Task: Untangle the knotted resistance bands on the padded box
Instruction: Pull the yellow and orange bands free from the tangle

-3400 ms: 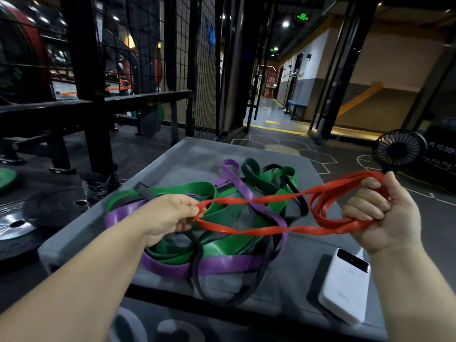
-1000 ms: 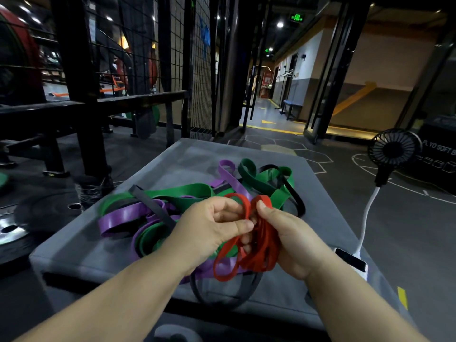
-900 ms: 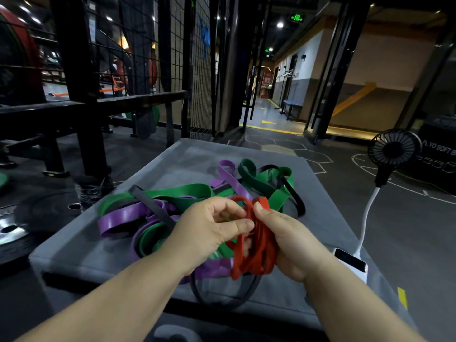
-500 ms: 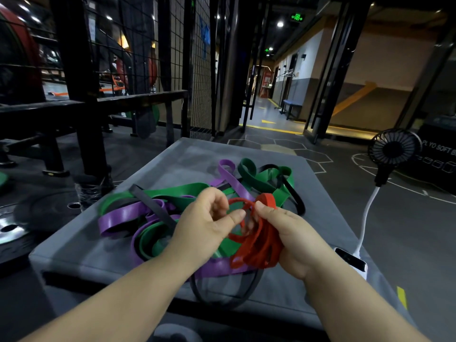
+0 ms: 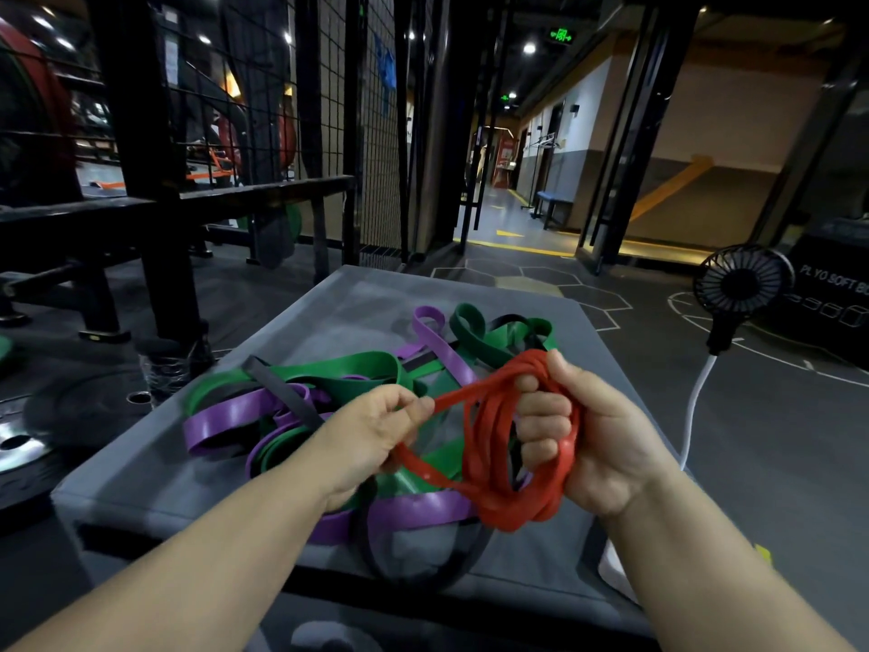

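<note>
I'm clenching the red band (image 5: 489, 444) in my right hand (image 5: 597, 440), left hand (image 5: 371, 440) pinching it; beyond the padded box (image 5: 329, 322), lettering (image 5: 834, 284) "PLYO SOFT BO" is running off-frame.

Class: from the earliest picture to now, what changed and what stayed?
The red band, earlier stretched between both hands, is now coiled in the right hand; the left hand pinches one strand. The tangle of green, purple and black bands stayed on the padded box.

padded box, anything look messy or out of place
A heap of green, purple and black bands lies knotted on the padded box. The red band sits coiled round the fingers of the right hand, one strand pinched by the left hand.
</note>
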`<state>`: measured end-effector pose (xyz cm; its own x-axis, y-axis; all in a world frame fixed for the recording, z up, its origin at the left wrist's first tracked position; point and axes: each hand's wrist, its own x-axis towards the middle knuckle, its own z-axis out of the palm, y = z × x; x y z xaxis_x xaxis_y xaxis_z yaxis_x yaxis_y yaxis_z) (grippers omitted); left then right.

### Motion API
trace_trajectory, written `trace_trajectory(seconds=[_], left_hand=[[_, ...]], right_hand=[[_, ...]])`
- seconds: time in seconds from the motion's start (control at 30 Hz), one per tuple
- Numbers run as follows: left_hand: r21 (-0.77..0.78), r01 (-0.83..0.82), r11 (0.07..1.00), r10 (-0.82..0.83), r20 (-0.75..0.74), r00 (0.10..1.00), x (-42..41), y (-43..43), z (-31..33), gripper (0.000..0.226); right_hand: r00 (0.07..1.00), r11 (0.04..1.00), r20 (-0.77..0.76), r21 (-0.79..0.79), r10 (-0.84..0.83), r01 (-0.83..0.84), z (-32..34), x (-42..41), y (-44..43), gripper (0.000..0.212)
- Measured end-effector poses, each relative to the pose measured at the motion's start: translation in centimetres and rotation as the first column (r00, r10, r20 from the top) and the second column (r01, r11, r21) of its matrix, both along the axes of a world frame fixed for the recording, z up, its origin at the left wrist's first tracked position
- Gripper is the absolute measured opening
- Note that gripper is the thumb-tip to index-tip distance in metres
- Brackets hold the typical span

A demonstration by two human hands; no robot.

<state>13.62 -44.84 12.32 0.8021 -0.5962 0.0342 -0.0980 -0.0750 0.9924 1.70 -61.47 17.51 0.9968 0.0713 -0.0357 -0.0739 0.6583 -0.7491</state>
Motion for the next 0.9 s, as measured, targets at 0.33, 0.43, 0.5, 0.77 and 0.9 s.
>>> trace_trajectory(seconds=[0.33,0.43,0.5,0.77,0.9], left_hand=[[0.020,-0.282,0.959,0.199,0.659,0.725,-1.6,-0.6,-0.9,0.030],[-0.115,-0.187,0.976,0.213,0.696,0.685,-2.9,-0.6,0.0,0.015],[-0.121,-0.025,0.992,0.095,0.617,0.781,-3.6,-0.7,0.4,0.013],[-0.036,-0.101,0.994,0.100,0.646,0.757,-3.6,-2.0,-2.1,0.016],[-0.028,-0.144,0.989,0.131,0.610,0.781,-3.6,-2.3,-2.2,0.012]], right_hand=[[0.979,0.946,-0.094,-0.288,-0.182,0.148,-1.0,0.4,1.5,0.016],[0.972,0.939,-0.098,-0.297,-0.212,0.175,-1.5,0.8,1.7,0.021],[0.966,0.931,-0.118,-0.318,-0.228,0.180,-1.7,1.0,1.7,0.035],[0.953,0.946,-0.145,-0.228,-0.266,0.230,-2.2,1.2,3.4,0.036],[0.931,0.925,-0.142,-0.236,-0.335,0.297,-2.6,1.5,3.8,0.020]])
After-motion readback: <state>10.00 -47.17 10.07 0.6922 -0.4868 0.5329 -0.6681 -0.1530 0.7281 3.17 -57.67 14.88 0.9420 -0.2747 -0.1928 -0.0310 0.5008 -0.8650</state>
